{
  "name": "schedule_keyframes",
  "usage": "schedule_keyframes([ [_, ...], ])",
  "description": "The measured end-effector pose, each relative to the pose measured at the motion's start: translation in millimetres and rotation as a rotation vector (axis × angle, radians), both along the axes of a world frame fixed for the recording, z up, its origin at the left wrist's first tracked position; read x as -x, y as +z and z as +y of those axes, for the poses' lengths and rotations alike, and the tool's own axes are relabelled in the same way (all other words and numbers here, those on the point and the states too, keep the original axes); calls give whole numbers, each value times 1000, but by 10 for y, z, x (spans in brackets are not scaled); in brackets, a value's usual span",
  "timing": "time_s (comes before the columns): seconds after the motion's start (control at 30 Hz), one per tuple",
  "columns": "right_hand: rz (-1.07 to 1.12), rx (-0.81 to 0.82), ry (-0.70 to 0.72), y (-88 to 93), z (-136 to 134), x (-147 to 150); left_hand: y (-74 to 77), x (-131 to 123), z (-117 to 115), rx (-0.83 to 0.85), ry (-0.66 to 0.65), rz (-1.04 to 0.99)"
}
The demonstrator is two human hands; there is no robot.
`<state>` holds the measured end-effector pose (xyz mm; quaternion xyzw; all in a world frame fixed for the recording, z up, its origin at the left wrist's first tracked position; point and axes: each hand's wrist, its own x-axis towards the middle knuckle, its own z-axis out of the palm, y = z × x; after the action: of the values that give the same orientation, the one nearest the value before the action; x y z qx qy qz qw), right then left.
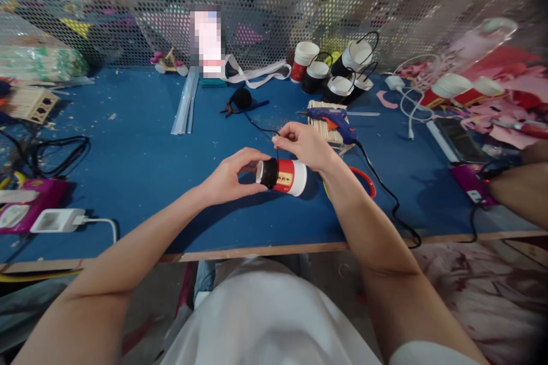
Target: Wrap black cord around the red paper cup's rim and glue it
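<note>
A red and white paper cup (pixel 291 178) lies on its side above the blue table, with black cord (pixel 269 173) wound around one end. My left hand (pixel 235 177) grips that wound end between thumb and fingers. Just above the cup, my right hand (pixel 302 142) pinches the strand of black cord that rises from the winding. From there the strand runs to a ball of black cord (pixel 242 98) farther back. Beside the ball lie small dark pliers (pixel 229 109).
A blue glue gun (pixel 331 118) rests on a stack of wooden sticks, its cable running to the table's front edge. Several cord-wrapped cups (pixel 339 88) stand behind it. Clear glue sticks (pixel 185 105) lie left of centre. Another person's hand (pixel 524 182) is at a purple power strip (pixel 471 182).
</note>
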<state>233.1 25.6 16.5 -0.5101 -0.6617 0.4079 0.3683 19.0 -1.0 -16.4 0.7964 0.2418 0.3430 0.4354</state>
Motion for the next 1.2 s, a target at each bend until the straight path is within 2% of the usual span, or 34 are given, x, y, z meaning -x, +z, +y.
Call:
schedule_keyframes([
  [0.17, -64, 18, 47, 10, -33, -2, 12, 1, -3, -104, -16, 11],
  [0.4, -178, -2, 83, 28, -82, 13, 51, 5, 5, -363, 26, 115],
  [0.53, -242, 32, 123, -5, -96, 11, 50, -1, 15, -412, 35, 145],
  [0.63, -294, 31, 126, -60, -85, 5, 22, -9, 23, -358, 36, 138],
  [0.93, -331, 76, 83, -199, -37, 20, -50, 11, 45, -34, -17, 107],
  [1.07, -339, 71, 76, -164, -73, 60, -53, 27, 55, 123, -46, 53],
  [1.2, -374, 23, 73, -98, -131, 113, -29, 33, 46, 143, -61, 73],
])
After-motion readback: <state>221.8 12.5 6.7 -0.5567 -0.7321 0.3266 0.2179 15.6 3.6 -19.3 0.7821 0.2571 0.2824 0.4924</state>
